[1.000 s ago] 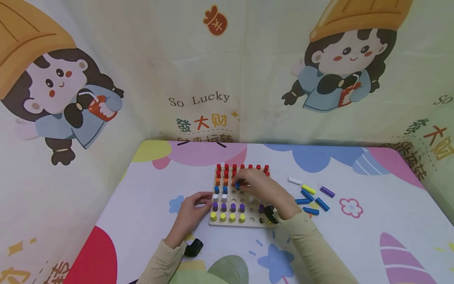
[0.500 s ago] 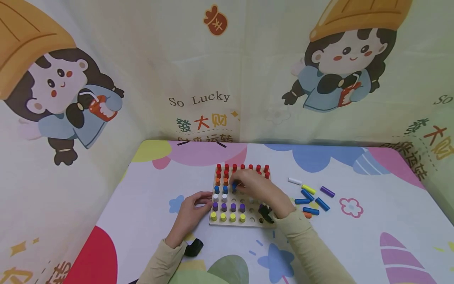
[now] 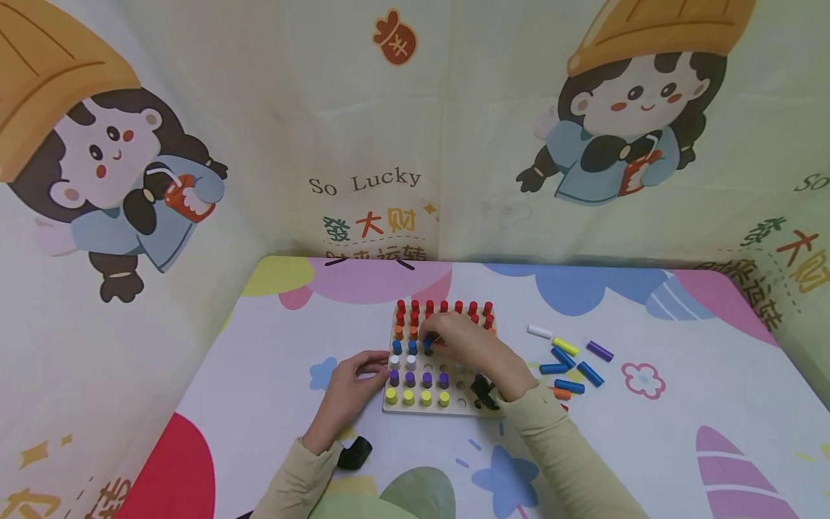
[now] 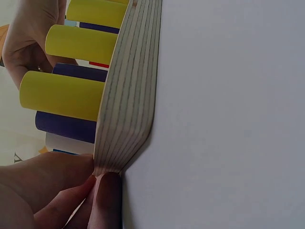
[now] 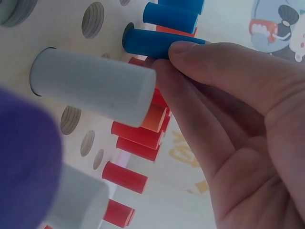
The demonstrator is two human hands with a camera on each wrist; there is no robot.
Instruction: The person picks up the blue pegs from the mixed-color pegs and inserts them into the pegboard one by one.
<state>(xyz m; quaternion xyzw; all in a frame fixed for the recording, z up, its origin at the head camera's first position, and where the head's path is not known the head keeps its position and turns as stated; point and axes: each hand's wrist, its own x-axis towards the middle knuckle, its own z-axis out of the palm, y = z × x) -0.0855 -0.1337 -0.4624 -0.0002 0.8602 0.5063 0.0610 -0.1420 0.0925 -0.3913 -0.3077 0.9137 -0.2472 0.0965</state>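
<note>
A wooden pegboard [image 3: 415,411] lies on the table with rows of red, orange, blue, white, purple and yellow pegs. At its left edge, my left hand [image 3: 353,386] holds the board by its side, thumb and fingers at the corner in the left wrist view. Over the board's middle reaches my right hand [image 3: 470,346], pinching a blue peg [image 5: 150,44] between thumb and fingers. The peg's lower end sits at a hole in the blue row, beside another blue peg [image 5: 170,17]. A white peg [image 5: 93,86] stands closer to the right wrist camera.
Right of the board lie loose pegs: several blue ones [image 3: 590,373], a white one [image 3: 540,331], a yellow one [image 3: 565,347], a purple one [image 3: 599,351] and an orange one [image 3: 560,393]. A patterned cloth wall [image 3: 480,231] rises behind the table.
My right hand has moved slightly left and down, bringing the blue peg from above the board into line with the third hole of the blue row. The left hand stays put.
</note>
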